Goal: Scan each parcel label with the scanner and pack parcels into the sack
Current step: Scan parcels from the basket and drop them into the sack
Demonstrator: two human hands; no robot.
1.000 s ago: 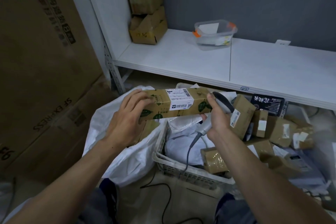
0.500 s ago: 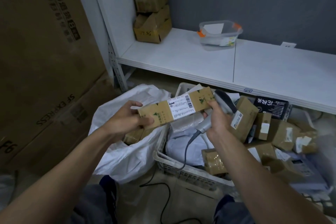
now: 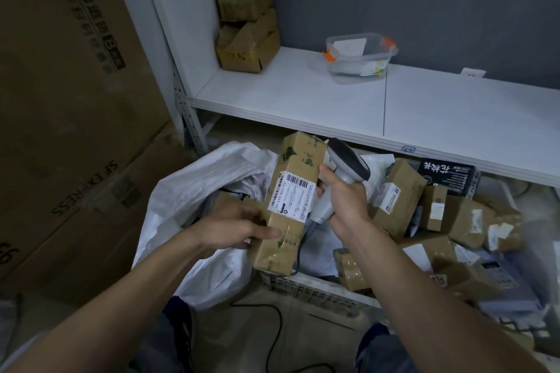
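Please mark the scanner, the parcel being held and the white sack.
scanner (image 3: pixel 348 160), head view, on its dark head above the gripping hand.
held parcel (image 3: pixel 292 198), head view, on its white label.
white sack (image 3: pixel 188 191), head view, on the fabric of its left side.

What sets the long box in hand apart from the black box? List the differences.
The long box is brown card with green leaf prints and a white barcode label; the black box bears white characters. The left hand holds the long box tilted near upright; the black box lies untouched in the pile below the shelf. Both are rectangular cartons.
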